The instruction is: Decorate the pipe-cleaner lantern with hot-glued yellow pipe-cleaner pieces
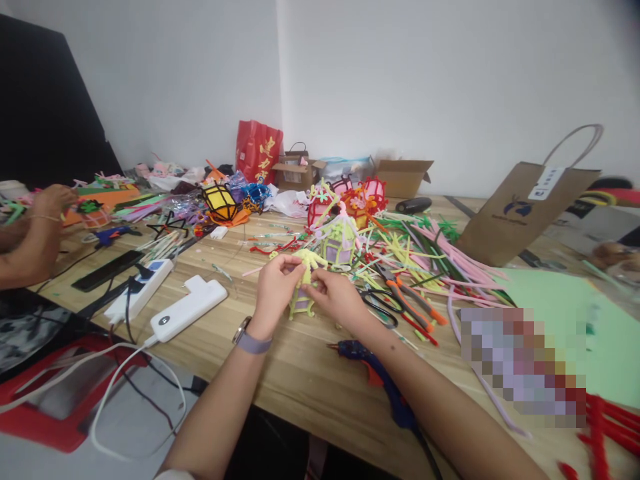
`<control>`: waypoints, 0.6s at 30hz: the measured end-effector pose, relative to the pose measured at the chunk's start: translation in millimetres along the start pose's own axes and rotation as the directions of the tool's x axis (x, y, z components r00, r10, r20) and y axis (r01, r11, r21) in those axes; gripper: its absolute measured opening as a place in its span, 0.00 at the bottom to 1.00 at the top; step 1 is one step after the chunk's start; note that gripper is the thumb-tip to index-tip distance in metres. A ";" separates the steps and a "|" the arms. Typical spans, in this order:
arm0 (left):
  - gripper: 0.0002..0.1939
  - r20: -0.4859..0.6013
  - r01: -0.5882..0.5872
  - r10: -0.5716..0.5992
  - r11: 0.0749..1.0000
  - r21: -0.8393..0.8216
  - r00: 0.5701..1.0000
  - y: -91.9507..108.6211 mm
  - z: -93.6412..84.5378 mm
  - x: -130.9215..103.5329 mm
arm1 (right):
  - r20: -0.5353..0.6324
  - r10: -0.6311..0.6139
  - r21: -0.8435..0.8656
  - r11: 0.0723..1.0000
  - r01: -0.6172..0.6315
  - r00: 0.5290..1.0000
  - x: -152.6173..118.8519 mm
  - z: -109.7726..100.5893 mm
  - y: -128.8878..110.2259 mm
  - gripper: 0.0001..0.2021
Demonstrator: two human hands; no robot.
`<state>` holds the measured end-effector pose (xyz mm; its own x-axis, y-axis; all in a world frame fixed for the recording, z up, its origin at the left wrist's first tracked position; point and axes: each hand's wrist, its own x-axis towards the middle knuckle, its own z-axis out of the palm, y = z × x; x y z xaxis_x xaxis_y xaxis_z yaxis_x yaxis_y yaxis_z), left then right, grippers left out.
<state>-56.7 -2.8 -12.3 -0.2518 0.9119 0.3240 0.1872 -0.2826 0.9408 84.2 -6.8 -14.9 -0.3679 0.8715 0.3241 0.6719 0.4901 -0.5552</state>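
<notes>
Pinching a yellow-green and lilac fuzzy-stemmed lantern [301, 304] near its top with left hand [277, 288] and right hand [339, 297]. Holding it near a pink-topped fuzzy lantern [340, 247].

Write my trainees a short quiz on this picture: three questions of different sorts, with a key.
1. True or false: a watch is worn on the left wrist.
2. What colour is the frame of the small craft piece at the left hand and right hand? A) black B) red C) yellow-green
3. Fill the gap: the foreground glue gun lies nearer the ____ hand.
Key: 1 true; 2 C; 3 right.
</notes>
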 end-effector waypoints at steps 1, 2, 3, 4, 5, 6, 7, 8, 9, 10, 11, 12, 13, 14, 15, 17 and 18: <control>0.07 -0.011 0.006 -0.006 1.000 -0.015 1.000 -0.3 1.4 0.3 | 0.001 -0.003 -0.002 1.000 0.003 1.000 0.1 0.0 0.1 0.04; 0.07 -0.021 0.010 -0.011 1.000 -0.027 1.000 -0.8 2.7 0.3 | -0.001 -0.005 -0.006 1.000 0.005 1.000 0.2 0.2 0.4 0.04; 0.07 -0.028 0.013 -0.014 0.999 -0.037 0.999 -1.6 3.8 0.3 | -0.005 -0.006 -0.009 1.000 0.006 1.000 0.3 0.5 0.6 0.04; 0.07 -0.035 0.015 -0.016 0.999 -0.043 0.999 -2.4 4.8 0.2 | -0.010 -0.007 -0.012 1.000 0.007 1.000 0.4 0.9 0.9 0.05; 0.07 -0.042 0.015 -0.017 0.999 -0.049 0.999 -3.3 5.9 0.0 | -0.015 -0.010 -0.012 1.000 0.009 1.000 0.5 1.4 1.2 0.05; 0.07 -0.050 0.014 -0.017 0.999 -0.053 0.999 -4.0 6.9 -0.3 | -0.020 -0.012 -0.012 1.000 0.011 1.000 0.6 1.8 1.5 0.05; 0.07 -0.059 0.012 -0.015 0.998 -0.054 0.998 -4.5 7.9 -0.7 | -0.025 -0.013 -0.011 1.000 0.013 1.000 0.6 2.3 1.9 0.05; 0.07 -0.070 0.009 -0.012 0.999 -0.051 0.997 -4.8 8.8 -1.3 | -0.028 -0.016 -0.011 1.000 0.016 0.999 0.6 2.7 2.2 0.05; 0.06 -0.081 0.005 -0.008 0.999 -0.045 0.997 -4.8 9.7 -1.9 | -0.029 -0.019 -0.011 1.000 0.019 0.999 0.5 3.0 2.5 0.04; 0.05 -0.091 0.000 -0.003 0.999 -0.036 0.996 -4.6 10.4 -2.6 | -0.030 -0.021 -0.011 1.000 0.021 0.999 0.4 3.3 2.8 0.04; 0.05 -0.097 -0.003 0.001 1.000 -0.027 0.995 -4.3 11.1 -3.3 | -0.030 -0.023 -0.013 1.000 0.023 0.999 0.4 3.6 3.0 0.04; 0.05 -0.102 -0.004 0.002 1.000 -0.021 0.995 -4.0 11.6 -3.9 | -0.030 -0.024 -0.016 1.000 0.024 0.999 0.3 3.8 3.1 0.04; 0.04 -0.107 -0.002 -0.001 1.000 -0.024 0.994 -3.8 12.2 -4.4 | -0.032 -0.026 -0.020 0.999 0.025 0.999 0.2 3.9 3.1 0.04; 0.04 -0.111 0.002 -0.006 0.999 -0.035 0.994 -3.8 12.7 -4.8 | -0.035 -0.026 -0.024 0.999 0.025 0.999 0.2 4.0 3.0 0.05; 0.04 -0.113 0.008 -0.014 0.999 -0.051 0.993 -4.0 13.2 -5.0 | -0.037 -0.025 -0.027 0.999 0.024 0.999 0.1 4.1 2.8 0.05; 0.04 -0.121 0.022 -0.032 0.996 -0.089 0.992 -4.9 14.1 -5.2 | -0.040 -0.022 -0.027 0.999 0.021 0.999 0.0 4.0 2.2 0.05; 0.04 -0.124 0.027 -0.041 0.994 -0.109 0.991 -5.6 14.5 -5.1 | -0.039 -0.022 -0.026 0.999 0.021 0.999 -0.1 3.9 1.9 0.05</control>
<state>-42.7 -1.6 -20.7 -0.3753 0.8786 0.2954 0.0757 -0.2886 0.9545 83.0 -5.9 -19.0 -0.3570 0.8595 0.3657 0.6806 0.5075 -0.5284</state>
